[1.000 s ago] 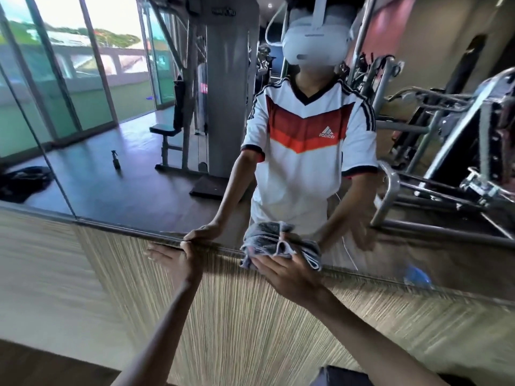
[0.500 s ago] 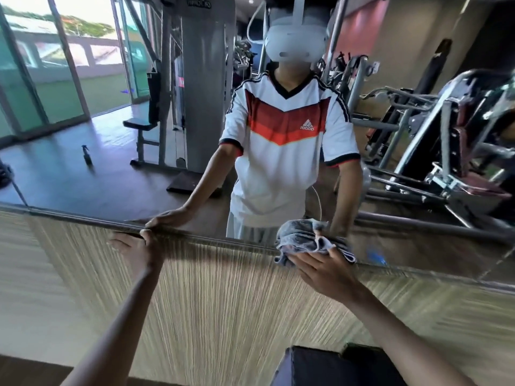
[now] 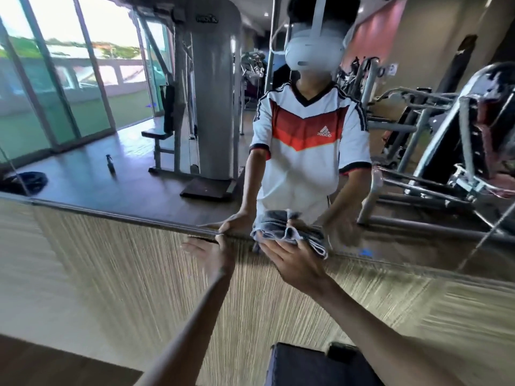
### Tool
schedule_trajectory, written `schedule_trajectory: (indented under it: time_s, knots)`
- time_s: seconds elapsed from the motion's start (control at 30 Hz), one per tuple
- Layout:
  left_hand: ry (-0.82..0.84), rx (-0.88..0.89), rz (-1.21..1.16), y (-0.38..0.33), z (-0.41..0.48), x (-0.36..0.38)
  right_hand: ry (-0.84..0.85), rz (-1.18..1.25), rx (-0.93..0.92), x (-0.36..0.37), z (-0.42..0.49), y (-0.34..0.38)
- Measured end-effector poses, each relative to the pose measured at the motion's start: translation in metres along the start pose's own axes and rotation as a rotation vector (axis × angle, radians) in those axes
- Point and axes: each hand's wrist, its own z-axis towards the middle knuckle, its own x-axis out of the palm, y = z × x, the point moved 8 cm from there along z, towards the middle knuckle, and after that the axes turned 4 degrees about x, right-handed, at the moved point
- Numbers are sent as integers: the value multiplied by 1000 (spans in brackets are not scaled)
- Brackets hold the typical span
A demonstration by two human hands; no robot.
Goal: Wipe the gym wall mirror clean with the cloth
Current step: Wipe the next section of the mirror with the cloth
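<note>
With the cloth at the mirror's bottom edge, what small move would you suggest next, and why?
Probably slide the right hand and cloth rightward along the lower edge of the mirror: the cloth is pressed there close beside the left hand, which rests at that edge and blocks the way left.

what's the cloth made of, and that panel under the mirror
Cloth: soft grey terry or microfibre by its look, matte, bunched in limp folds with a pale edging. Panel: matte beige with fine vertical streaks, perhaps textured wallpaper or laminate; blur leaves it open.
</note>
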Motion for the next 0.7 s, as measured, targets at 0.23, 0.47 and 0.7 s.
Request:
schedule_trajectory:
  time_s: [0.23, 0.47, 0.7]
  knots:
    - [-97, -17, 12, 6, -2, 1, 145, 54, -39, 18, -18, -12]
    - [-68, -54, -98, -8, -65, 51, 35, -1, 20, -31, -146, -136]
    - [-64, 141, -107, -19, -102, 81, 127, -90, 83, -39, -155, -142]
